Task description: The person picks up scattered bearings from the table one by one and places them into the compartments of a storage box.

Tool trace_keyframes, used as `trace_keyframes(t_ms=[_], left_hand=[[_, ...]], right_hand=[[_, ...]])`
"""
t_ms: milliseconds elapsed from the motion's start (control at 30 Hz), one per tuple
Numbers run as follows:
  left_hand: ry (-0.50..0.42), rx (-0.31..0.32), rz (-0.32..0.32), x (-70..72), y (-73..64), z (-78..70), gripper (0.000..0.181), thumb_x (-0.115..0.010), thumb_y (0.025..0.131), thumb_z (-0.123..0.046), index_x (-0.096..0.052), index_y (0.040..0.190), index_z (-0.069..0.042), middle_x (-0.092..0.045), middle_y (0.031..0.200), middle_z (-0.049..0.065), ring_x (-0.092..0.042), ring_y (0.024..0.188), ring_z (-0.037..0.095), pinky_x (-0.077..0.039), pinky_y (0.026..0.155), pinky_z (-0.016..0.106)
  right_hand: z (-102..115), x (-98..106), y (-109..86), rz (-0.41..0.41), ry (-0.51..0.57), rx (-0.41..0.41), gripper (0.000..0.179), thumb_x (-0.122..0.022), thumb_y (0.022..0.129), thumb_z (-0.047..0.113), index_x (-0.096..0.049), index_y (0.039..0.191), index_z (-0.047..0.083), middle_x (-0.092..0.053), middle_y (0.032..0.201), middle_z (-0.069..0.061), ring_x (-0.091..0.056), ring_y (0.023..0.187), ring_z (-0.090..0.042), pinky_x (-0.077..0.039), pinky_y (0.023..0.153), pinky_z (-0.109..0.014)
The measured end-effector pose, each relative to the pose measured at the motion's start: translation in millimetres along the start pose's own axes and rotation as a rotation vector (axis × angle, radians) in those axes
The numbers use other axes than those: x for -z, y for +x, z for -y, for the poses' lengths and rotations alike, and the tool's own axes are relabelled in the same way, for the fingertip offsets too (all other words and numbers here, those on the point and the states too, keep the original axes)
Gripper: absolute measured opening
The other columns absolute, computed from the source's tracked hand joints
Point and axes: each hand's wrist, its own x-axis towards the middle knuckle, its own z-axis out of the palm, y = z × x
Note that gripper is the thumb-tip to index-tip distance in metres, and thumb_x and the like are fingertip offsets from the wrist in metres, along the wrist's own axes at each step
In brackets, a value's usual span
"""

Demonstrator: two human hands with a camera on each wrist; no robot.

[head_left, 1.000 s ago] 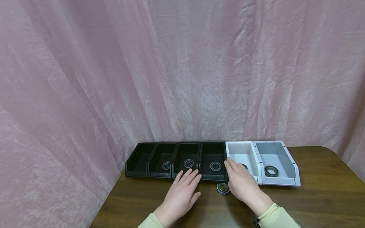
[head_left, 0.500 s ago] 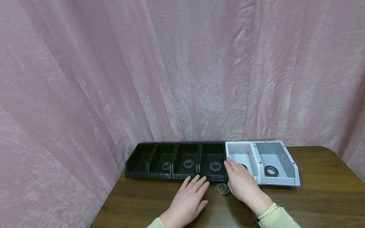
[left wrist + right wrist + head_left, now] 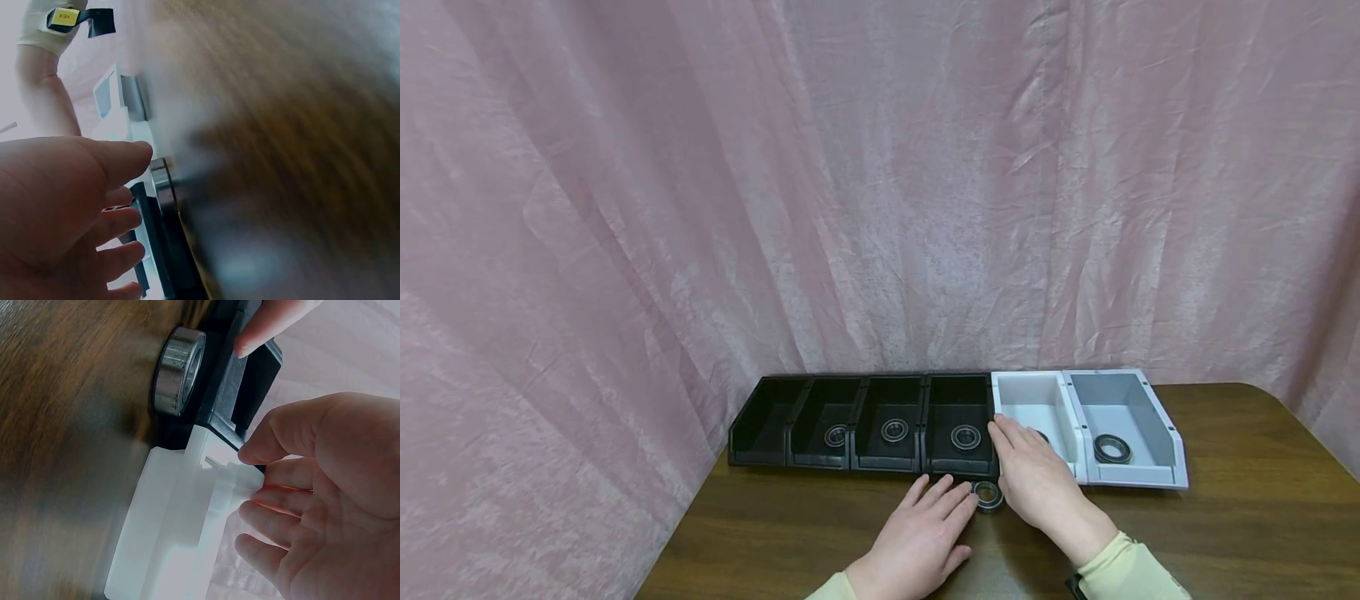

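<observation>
A steel ball bearing [image 3: 989,497] lies on the wooden table just in front of the black bins; its shiny outer ring [image 3: 174,375] shows in the right wrist view. My left hand [image 3: 917,542] is low over the table with fingers stretched, index fingertip right at the bearing's left edge. My right hand [image 3: 1037,479] has its fingertips at the wall where the rightmost black bin [image 3: 958,404] meets the white bin [image 3: 1033,392]. In the right wrist view its loosely bent fingers [image 3: 269,522] are beside the corner of that bin. Part of a bearing inside the white bin is hidden behind this hand.
The bins form one row along the back of the table [image 3: 760,533]. A grey bin [image 3: 1105,400] at the right end holds a bearing [image 3: 1112,449]. Bearings also lie in several black bins, while the leftmost black bin [image 3: 767,417] shows none. A pink curtain [image 3: 880,183] hangs behind.
My left hand has moved right and toward me, from the front of the black bins to the loose bearing's edge. The right hand has stayed in place.
</observation>
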Motion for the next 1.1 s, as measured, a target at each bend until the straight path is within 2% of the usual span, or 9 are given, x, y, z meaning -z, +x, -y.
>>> trace_keyframes(t_ms=[267,700,967,1100], left_hand=[[-0.013,-0.024,0.038,-7.7,6.9,-3.7,0.067,-0.077,0.104,-0.049,-0.059,0.160,-0.017,-0.058,0.163,-0.002,-0.052,0.152,0.024,-0.045,0.121,0.054],[-0.008,-0.026,0.041,-3.1,10.1,-4.4,0.065,-0.078,0.103,-0.048,-0.061,0.157,-0.018,-0.062,0.156,-0.005,-0.056,0.148,0.023,-0.046,0.120,0.055],[-0.017,0.011,0.091,2.8,1.0,-1.8,0.065,-0.076,0.104,-0.051,-0.060,0.158,-0.019,-0.062,0.156,-0.008,-0.055,0.148,0.020,-0.045,0.121,0.056],[-0.019,0.025,0.088,3.4,-6.1,0.8,0.066,-0.078,0.102,-0.052,-0.060,0.158,-0.019,-0.064,0.154,-0.008,-0.057,0.146,0.020,-0.045,0.120,0.057]], right_hand=[[1,0,0.3,0.008,-0.006,-0.001,0.067,-0.081,0.084,-0.002,-0.059,0.146,-0.013,-0.056,0.155,-0.030,-0.058,0.142,-0.044,-0.046,0.118,-0.059],[1,1,-0.5,0.033,0.008,-0.019,0.068,-0.083,0.085,-0.002,-0.059,0.147,-0.013,-0.055,0.156,-0.030,-0.056,0.144,-0.044,-0.045,0.120,-0.059],[1,1,-0.1,0.001,0.004,-0.001,0.068,-0.084,0.083,-0.003,-0.060,0.145,-0.014,-0.057,0.154,-0.031,-0.058,0.142,-0.044,-0.047,0.118,-0.059],[1,0,-0.5,-0.009,0.001,0.001,0.067,-0.085,0.082,-0.003,-0.061,0.144,-0.014,-0.058,0.153,-0.031,-0.059,0.141,-0.044,-0.047,0.118,-0.058]])
